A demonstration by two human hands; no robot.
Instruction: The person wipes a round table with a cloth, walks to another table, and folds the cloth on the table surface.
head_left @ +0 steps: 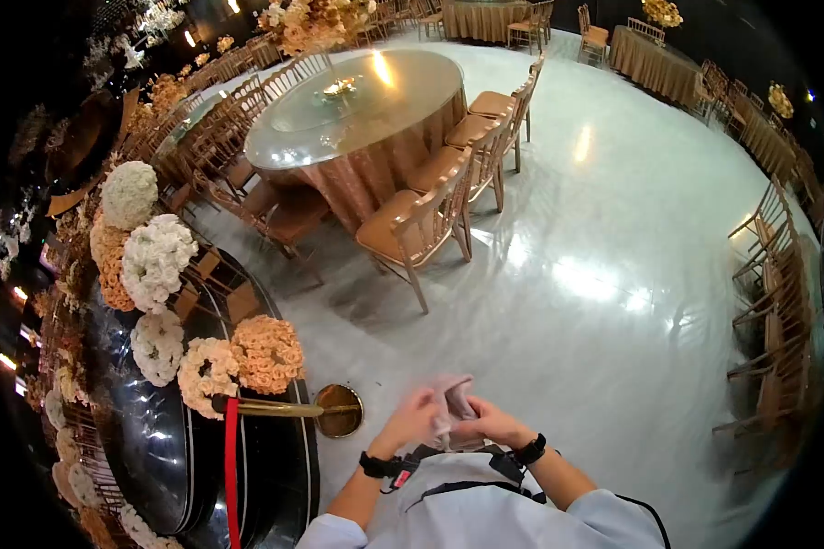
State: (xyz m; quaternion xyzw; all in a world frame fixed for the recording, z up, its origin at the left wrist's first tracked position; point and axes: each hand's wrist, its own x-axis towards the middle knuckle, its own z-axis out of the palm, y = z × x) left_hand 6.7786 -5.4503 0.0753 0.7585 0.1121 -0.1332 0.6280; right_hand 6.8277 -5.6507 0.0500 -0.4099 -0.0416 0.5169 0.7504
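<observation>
A pinkish-grey cloth (pixel 452 401) is bunched between my two hands, close in front of my body. My left hand (pixel 412 419), slightly smeared by motion, grips the cloth's left side. On the other side, my right hand (pixel 493 425) pinches it, the thumb pointing inward across the fabric. Black bands circle both wrists. Just left of my hands stands a gold stanchion post (pixel 279 409) on a round base, with a red strap (pixel 232 476) hanging from its top.
A round glass-topped table (pixel 357 105) with a draped cloth and gold chairs (pixel 421 220) stands ahead. White and peach flower balls (pixel 158 261) line dark curved steps (pixel 156 448) on the left. More chairs (pixel 774 302) stand along the right. The floor (pixel 604 366) is glossy and pale.
</observation>
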